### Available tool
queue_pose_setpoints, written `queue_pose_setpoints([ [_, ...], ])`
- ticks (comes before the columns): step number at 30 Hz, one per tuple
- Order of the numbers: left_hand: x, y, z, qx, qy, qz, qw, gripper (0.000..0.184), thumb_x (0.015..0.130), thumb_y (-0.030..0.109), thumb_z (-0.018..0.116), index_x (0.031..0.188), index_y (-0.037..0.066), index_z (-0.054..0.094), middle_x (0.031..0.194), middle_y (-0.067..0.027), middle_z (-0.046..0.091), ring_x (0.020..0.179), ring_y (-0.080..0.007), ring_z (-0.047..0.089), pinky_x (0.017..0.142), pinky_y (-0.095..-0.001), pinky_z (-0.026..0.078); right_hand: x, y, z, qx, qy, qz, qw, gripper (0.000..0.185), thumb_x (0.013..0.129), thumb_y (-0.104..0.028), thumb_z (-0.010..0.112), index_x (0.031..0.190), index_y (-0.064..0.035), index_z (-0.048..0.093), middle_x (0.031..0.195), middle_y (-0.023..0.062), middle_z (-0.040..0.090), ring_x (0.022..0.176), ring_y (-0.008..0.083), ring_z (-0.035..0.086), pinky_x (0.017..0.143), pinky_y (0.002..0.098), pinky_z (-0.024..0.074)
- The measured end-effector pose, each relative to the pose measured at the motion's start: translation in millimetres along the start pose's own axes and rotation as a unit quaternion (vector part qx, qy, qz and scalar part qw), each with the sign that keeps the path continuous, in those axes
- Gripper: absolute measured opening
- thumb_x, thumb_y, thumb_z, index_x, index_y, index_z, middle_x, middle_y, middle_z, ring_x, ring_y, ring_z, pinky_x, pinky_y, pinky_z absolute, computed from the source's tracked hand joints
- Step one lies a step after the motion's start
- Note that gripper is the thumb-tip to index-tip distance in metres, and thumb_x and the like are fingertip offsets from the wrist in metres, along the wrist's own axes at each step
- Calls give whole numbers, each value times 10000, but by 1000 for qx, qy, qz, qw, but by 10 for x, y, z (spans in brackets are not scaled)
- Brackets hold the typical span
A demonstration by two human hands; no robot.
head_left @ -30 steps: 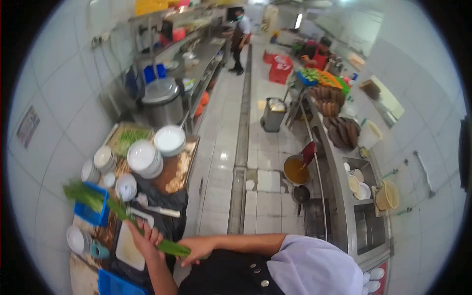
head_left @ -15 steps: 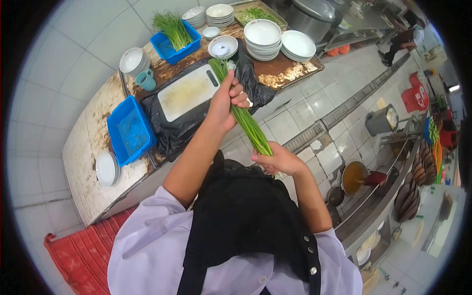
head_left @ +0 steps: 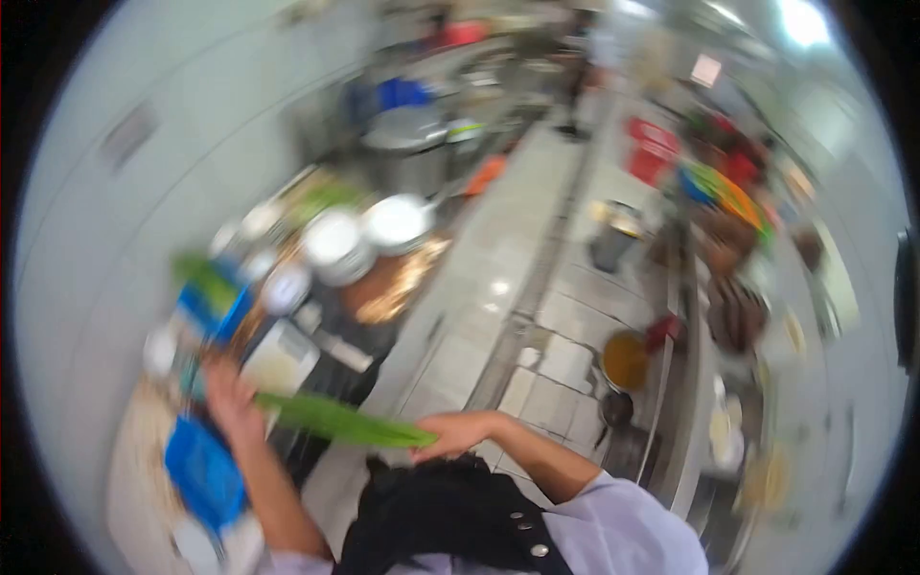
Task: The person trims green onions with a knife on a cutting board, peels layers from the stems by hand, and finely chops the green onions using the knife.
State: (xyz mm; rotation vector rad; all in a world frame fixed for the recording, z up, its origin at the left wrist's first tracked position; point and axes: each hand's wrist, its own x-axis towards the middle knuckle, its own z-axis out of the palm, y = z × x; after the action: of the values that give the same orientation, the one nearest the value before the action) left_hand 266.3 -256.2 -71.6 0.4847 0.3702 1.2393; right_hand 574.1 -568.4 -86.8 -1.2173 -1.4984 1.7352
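Observation:
A bundle of long green stalks (head_left: 340, 420) stretches between my two hands in front of the black apron. My right hand (head_left: 450, 436) is closed round its right end. At the bundle's left end is my left hand (head_left: 233, 398), smeared by motion, so its fingers and their hold cannot be made out. The white cutting board (head_left: 280, 358) lies on the counter just beyond my left hand, with a knife (head_left: 343, 352) beside it. A blue basket with greens (head_left: 213, 299) stands further left, and another blue basket (head_left: 204, 471) sits nearer.
White bowls (head_left: 335, 244) are stacked at the counter's back. A metal pot (head_left: 407, 153) stands behind them. On the right are a pan of orange liquid (head_left: 625, 360), a stove counter and a grey bin (head_left: 613, 238). A person (head_left: 580, 72) stands far down the aisle.
The view has swung back from the counter toward the aisle and is blurred. The bundle, upright and slanting half a second ago, now lies nearly level, with my left hand further left.

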Motion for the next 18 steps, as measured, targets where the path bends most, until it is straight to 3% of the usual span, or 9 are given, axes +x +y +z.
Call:
queue_pose_setpoints([
  [2,118,230,-21,12,27,33,999,299,1198,345,486,957,172,447,669,53,358,492,-56,281,412,-256,272,10,359,-44,25,1,10,1000,351,1073,-433,729,1086,-89,654,701,-51,506,557,72,469,467,302,394],
  [3,151,293,-29,21,32,50,998,436,1201,352,480,805,177,420,637,48,320,479,-63,247,393,-266,251,-95,354,-30,48,27,16,998,312,1086,-398,712,1090,-93,645,724,-54,516,565,69,473,478,298,401],
  [4,85,264,127,38,18,73,996,464,1210,367,459,791,173,413,624,59,292,468,-64,224,385,-275,222,-191,304,-66,66,41,24,997,273,1100,-363,695,1093,-96,637,747,-58,525,572,66,476,488,295,407],
  [6,88,122,122,105,42,73,991,461,1212,386,454,799,184,417,614,70,283,469,-58,228,394,-258,199,-361,347,-51,118,108,10,987,291,1112,-378,683,1044,-108,599,684,-68,450,528,58,427,467,291,365],
  [9,68,-415,126,218,105,-58,969,454,1179,446,544,805,226,411,631,87,261,479,-55,205,407,-265,196,-562,425,76,220,193,-25,956,284,1113,-362,696,1084,-105,577,636,-84,393,506,49,389,463,280,338],
  [10,86,-639,-44,221,44,-107,968,441,1169,468,560,814,239,437,642,100,268,491,-42,227,420,-255,198,-603,493,130,248,227,-27,941,283,1113,-358,697,1090,-104,576,638,-82,394,506,50,385,464,279,334],
  [13,-146,-1207,411,356,-35,-206,911,433,1178,415,530,817,184,471,644,62,408,501,-66,356,460,-263,302,-648,702,255,318,322,-30,891,303,1107,-370,698,1057,-110,551,643,-76,399,505,56,385,463,282,323],
  [16,-139,-1568,758,422,-212,-219,854,359,1155,370,565,888,133,600,770,3,623,651,-115,590,611,-279,460,-698,768,337,350,397,-24,848,365,1097,-404,698,963,-124,505,643,-66,405,498,67,399,457,292,318],
  [18,-238,-1729,1127,437,-306,-257,806,297,1121,330,615,1204,53,683,1143,-109,751,1102,-204,718,940,-340,541,-718,748,391,363,434,-19,824,367,1092,-401,703,965,-121,503,639,-61,405,495,73,396,458,298,328],
])
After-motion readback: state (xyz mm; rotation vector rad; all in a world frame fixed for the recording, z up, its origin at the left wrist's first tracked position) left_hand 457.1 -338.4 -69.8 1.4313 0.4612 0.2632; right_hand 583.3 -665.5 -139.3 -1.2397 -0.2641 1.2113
